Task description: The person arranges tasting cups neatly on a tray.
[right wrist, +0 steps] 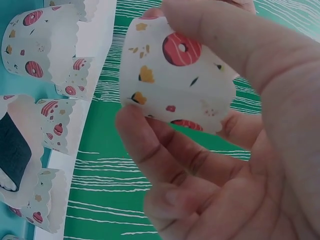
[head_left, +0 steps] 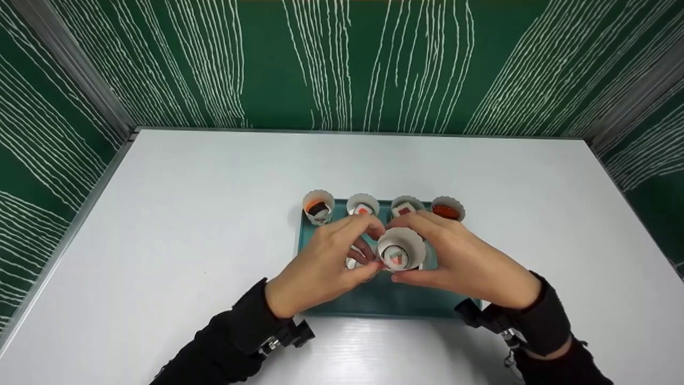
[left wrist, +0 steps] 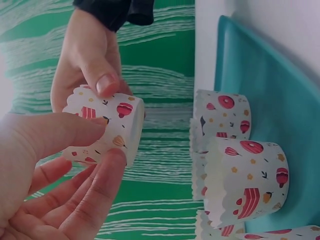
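Note:
Both hands hold one white paper baking cup [head_left: 411, 239] over the teal tray [head_left: 385, 299]. A round sushi piece [head_left: 395, 259] with a pink and green centre lies inside it. My left hand [head_left: 323, 264] pinches the cup between thumb and fingers from the left. From the other side my right hand [head_left: 462, 256] grips it, thumb across its printed wall. In the right wrist view the held cup [right wrist: 175, 75] shows red donuts and yellow flowers. The left wrist view shows the same cup [left wrist: 107, 122] tilted sideways between the two hands, its scalloped rim facing away from the tray.
Along the tray's back edge stand several similar cups: one with an orange and black piece [head_left: 319, 207], two with white rice pieces, one with red-orange filling [head_left: 446, 211]. More cups [left wrist: 250, 182] stand under the hands. A white table [head_left: 187, 214] surrounds the tray; green, white-streaked panels [head_left: 267, 64] rise behind.

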Tool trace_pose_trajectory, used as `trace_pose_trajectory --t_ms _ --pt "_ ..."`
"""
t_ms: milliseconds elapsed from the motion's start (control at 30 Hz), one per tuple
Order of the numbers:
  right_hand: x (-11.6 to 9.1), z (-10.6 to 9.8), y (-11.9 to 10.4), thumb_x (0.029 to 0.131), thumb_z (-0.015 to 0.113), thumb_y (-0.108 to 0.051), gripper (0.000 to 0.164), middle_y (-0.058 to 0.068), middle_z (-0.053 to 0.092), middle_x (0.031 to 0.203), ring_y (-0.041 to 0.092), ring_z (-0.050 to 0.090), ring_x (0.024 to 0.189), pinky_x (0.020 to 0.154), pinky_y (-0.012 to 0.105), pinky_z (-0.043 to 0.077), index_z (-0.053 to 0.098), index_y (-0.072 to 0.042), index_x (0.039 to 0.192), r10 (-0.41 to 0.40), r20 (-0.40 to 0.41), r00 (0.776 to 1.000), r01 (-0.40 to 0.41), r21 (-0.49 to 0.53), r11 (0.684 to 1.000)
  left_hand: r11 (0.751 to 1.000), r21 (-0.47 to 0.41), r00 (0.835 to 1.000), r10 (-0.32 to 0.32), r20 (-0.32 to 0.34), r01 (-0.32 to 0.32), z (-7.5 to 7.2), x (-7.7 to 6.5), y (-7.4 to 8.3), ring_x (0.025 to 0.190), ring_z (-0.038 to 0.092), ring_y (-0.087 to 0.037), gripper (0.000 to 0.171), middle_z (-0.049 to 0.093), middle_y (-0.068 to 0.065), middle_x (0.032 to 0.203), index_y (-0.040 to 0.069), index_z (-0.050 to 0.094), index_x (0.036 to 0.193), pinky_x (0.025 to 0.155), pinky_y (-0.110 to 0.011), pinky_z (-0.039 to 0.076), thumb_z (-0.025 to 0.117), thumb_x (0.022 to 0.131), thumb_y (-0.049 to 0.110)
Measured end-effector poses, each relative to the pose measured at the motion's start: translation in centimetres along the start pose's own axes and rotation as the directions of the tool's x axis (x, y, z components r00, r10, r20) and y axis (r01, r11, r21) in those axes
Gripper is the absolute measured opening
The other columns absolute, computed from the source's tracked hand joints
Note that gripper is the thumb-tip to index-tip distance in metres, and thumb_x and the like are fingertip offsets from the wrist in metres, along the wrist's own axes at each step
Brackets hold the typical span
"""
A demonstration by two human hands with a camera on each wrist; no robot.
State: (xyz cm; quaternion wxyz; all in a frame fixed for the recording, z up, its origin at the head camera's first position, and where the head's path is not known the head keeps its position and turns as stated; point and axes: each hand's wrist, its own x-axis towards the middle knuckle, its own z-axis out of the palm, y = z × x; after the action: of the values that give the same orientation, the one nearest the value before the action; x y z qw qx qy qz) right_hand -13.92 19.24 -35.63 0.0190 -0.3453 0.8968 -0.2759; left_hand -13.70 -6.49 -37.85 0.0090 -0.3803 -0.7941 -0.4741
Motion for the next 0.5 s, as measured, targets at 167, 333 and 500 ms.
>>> trace_pose_trajectory --t_ms 167,333,500 --pt "-0.16 -0.07 -0.10 0.090 0.089 -0.036 0.058 -0.012 0.067 0.128 0.004 0.064 0.114 0.095 0.036 0.060 0.062 -0.024 0.140 0.015 0.023 1.000 -0.015 -0.004 1.000 1.000 0.000 1.000 0.009 0.006 -0.009 0.26 -0.03 0.01 0.094 0.075 -0.017 0.033 0.069 -0.011 0.118 0.002 0.062 0.127 0.082 -0.021 0.061 0.077 0.097 0.001" --pt "-0.20 -0.12 -0.32 0.089 0.089 -0.031 0.058 -0.013 0.066 0.131 0.004 0.063 0.117 0.097 0.035 0.059 0.062 -0.023 0.139 0.030 0.030 0.999 -0.029 -0.028 0.999 1.000 -0.005 1.000 0.018 0.009 -0.018 0.23 0.00 -0.01 0.094 0.075 -0.017 0.034 0.069 -0.011 0.118 0.002 0.063 0.127 0.081 -0.022 0.061 0.078 0.097 0.003" --pt "-0.13 -0.16 -0.43 0.090 0.088 -0.030 0.057 -0.013 0.065 0.133 0.004 0.063 0.116 0.095 0.035 0.059 0.061 -0.023 0.141 0.039 0.041 0.998 -0.038 -0.034 0.999 0.998 0.049 0.999 0.049 -0.018 -0.048 -0.65 0.00 0.00 0.092 0.074 -0.016 0.033 0.070 -0.010 0.116 0.004 0.063 0.125 0.082 -0.022 0.061 0.080 0.097 0.009"
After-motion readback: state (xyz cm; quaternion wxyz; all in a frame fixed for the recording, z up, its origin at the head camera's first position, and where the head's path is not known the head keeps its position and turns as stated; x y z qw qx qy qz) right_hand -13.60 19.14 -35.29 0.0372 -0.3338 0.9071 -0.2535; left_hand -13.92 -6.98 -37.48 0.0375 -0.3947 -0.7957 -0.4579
